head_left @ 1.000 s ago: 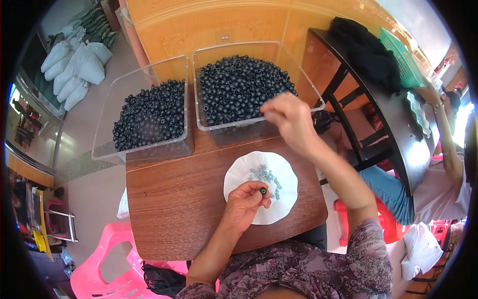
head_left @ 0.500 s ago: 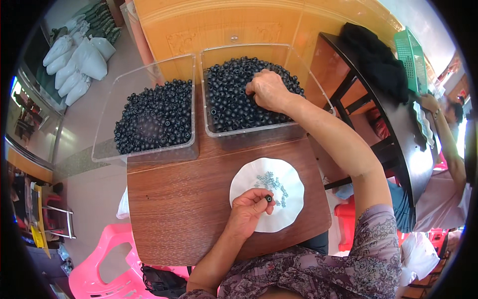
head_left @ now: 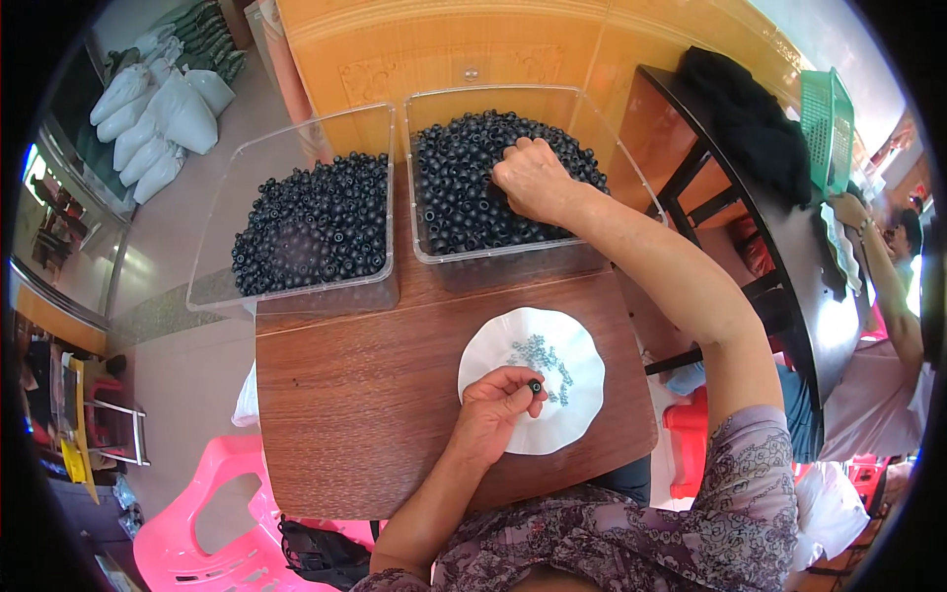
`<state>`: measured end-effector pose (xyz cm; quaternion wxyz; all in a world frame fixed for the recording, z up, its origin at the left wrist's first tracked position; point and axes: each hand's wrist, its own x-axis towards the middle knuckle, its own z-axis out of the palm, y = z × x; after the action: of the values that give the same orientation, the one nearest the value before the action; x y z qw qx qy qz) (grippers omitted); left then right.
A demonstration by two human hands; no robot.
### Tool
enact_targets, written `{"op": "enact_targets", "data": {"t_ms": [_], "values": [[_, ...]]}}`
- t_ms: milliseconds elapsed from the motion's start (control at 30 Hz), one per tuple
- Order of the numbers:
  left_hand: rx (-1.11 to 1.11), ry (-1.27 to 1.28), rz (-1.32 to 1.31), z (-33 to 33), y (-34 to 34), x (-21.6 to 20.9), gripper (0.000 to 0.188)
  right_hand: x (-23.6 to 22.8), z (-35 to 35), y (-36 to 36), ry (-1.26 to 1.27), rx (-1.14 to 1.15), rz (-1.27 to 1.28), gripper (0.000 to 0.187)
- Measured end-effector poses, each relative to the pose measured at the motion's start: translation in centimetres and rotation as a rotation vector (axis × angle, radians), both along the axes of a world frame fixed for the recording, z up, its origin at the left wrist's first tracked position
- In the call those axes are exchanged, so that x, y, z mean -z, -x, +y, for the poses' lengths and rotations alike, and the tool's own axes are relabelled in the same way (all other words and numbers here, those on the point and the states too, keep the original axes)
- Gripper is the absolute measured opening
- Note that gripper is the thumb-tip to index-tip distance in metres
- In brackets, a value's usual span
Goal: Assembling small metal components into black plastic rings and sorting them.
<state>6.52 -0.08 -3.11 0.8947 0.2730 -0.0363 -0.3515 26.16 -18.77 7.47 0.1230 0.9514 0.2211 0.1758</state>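
My left hand pinches a small round black bead-like piece between thumb and fingers, its ringed end showing. Beneath that hand lies a white plate with a wavy rim, bearing many tiny pale blue-green bits. My right hand is curled over the right clear plastic tub, down at the heap of black pieces. Its fingertips are hidden, so whatever they grip does not show. To the left stands a second clear tub holding more black pieces.
The tubs and plate share a brown wooden table. A pink plastic chair is at lower left. At right, another person's arm reaches over a dark table near a green basket. White sacks lie at far left.
My right hand stays over the right tub, its fingers slightly more curled and turned down. The left hand holds the same black piece. The whole view has shifted slightly.
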Motion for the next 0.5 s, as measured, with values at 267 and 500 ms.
{"op": "enact_targets", "data": {"t_ms": [267,500], "values": [[-0.004,0.005,-0.023,0.0,0.0,0.0,0.018,-0.6,-0.5,-0.4,-0.105,0.094,0.165,0.009],[-0.023,0.019,-0.036,0.3,0.2,0.1,0.018,-3.3,-1.1,4.7,-0.768,0.06,0.222,0.012]]}}
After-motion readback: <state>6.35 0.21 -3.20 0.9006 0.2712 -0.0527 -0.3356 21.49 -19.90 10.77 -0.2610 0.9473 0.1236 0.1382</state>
